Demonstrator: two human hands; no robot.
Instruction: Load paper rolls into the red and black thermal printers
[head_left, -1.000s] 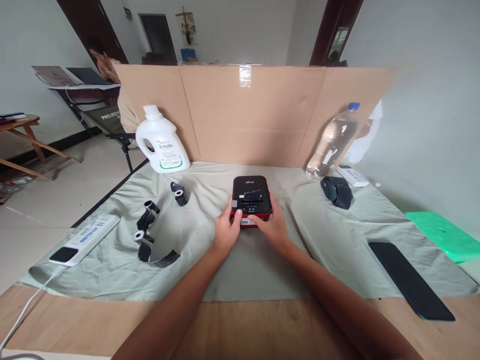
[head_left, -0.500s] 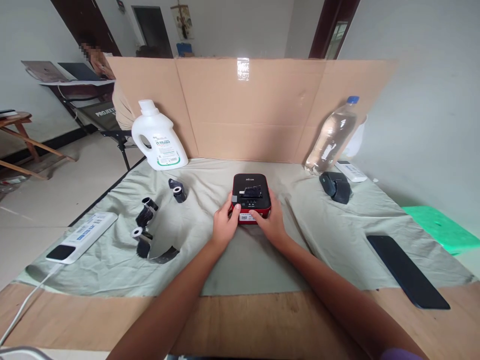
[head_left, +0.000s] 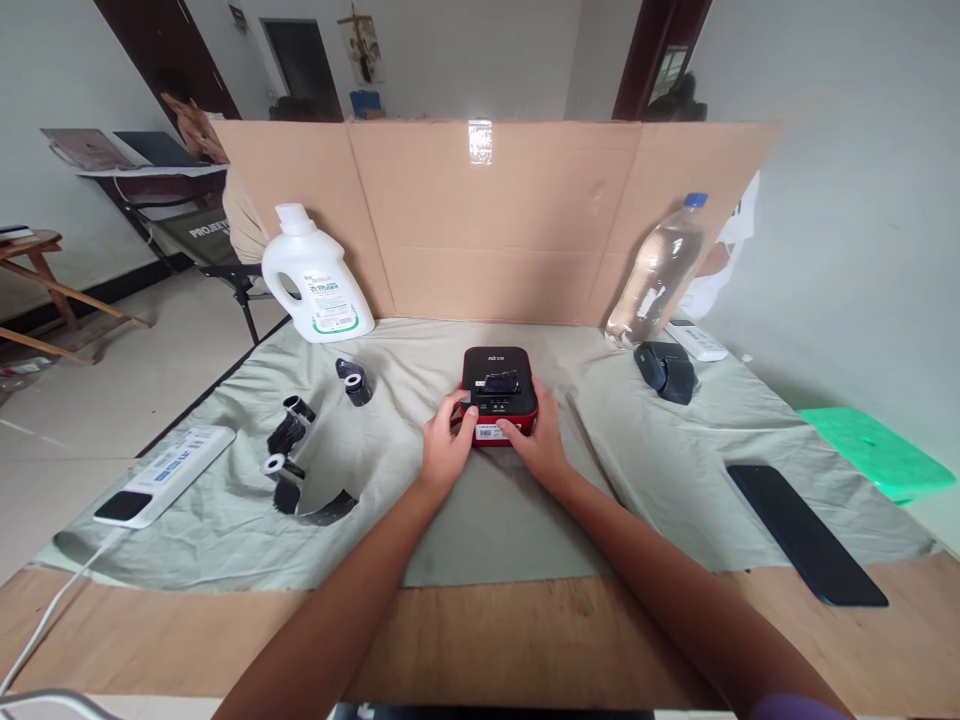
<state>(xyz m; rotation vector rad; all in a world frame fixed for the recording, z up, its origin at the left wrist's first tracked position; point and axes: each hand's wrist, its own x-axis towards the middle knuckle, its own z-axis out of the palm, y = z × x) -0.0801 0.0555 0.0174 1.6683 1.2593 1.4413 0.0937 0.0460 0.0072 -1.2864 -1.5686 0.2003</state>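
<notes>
A small black-topped label printer [head_left: 495, 367] with red sides sits on the grey-green cloth in front of me. A short dark strip [head_left: 501, 382] sticks out of the slot in its top. My left hand [head_left: 448, 440] grips the left side, thumb at the front corner and forefinger bent over a small grey tab on the edge. My right hand [head_left: 541, 435] wraps the right side, its thumb on the white front label. To the left lie a small roll of dark film [head_left: 358, 390] and two more rolls [head_left: 297, 412], one with its film unrolled in a curl.
A white power strip [head_left: 169, 475] lies at the left and a black phone [head_left: 806, 535] at the right. Behind stand a white detergent jug [head_left: 319, 280], a clear bottle [head_left: 660, 270], a black mouse [head_left: 666, 372] and a cardboard screen [head_left: 487, 230]. A person [head_left: 199, 130] sits beyond.
My left forefinger has bent up onto the printer's left edge at the grey tab. My right hand keeps its hold. Another person has come into sight behind the cardboard at the right.
</notes>
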